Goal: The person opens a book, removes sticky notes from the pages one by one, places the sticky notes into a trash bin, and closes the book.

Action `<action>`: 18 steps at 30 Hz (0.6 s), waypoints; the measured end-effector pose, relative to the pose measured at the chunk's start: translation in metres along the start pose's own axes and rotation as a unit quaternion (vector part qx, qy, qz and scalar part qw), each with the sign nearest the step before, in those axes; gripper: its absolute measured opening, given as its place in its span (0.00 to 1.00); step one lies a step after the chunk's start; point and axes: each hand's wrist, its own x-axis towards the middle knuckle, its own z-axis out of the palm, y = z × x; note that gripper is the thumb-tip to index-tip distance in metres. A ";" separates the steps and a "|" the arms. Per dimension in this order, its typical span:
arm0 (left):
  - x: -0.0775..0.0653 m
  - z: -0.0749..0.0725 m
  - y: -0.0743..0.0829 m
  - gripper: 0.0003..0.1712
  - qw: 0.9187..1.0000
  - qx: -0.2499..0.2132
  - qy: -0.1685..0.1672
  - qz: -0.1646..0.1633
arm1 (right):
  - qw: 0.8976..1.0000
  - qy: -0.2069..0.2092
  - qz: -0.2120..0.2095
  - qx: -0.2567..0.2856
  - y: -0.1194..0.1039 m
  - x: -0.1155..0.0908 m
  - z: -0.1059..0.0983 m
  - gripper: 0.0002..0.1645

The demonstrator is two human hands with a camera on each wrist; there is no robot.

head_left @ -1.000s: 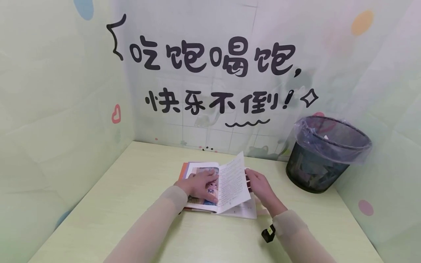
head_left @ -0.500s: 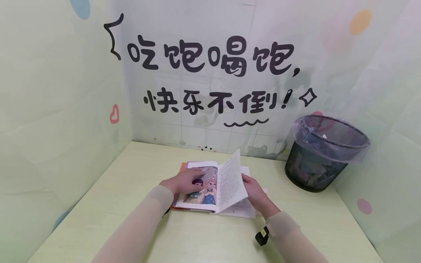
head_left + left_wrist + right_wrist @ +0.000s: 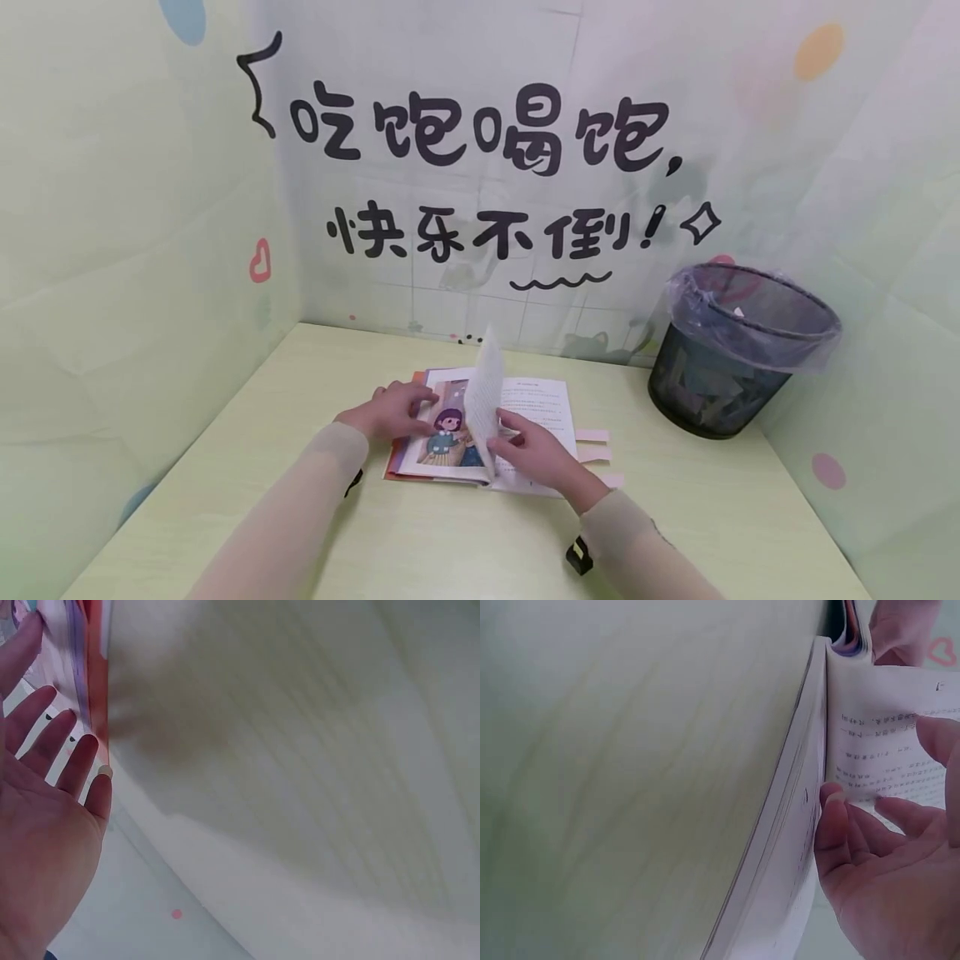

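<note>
An illustrated book [image 3: 540, 400] lies spread on the table, its left side showing a picture [image 3: 446, 429] of a figure with purple hair. One printed page [image 3: 483, 387] stands nearly upright at the spine. My right hand [image 3: 538, 450] is at the right face of this page, its fingers loosely bent; in the right wrist view its fingertips [image 3: 836, 806] are right at the printed sheet. My left hand [image 3: 393, 410] rests at the book's left edge with fingers spread, the thumb over the picture page. The left wrist view shows those fingers beside the orange cover edge [image 3: 99, 690].
Pink tabs [image 3: 592, 435] stick out from the book's right side. A black mesh waste bin [image 3: 716, 392] with a clear liner stands at the back right. Printed wall sheets [image 3: 480, 308] enclose the pale wooden table [image 3: 442, 542] at the back and sides.
The raised page has swung left from leaning right to nearly upright, with my right hand following it leftward. My left hand has slid left off most of the picture.
</note>
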 end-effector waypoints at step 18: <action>-0.011 -0.013 -0.024 0.28 0.997 0.028 0.062 0.028 | 0.982 -0.007 -0.031 -0.187 -0.015 -0.004 0.019 0.45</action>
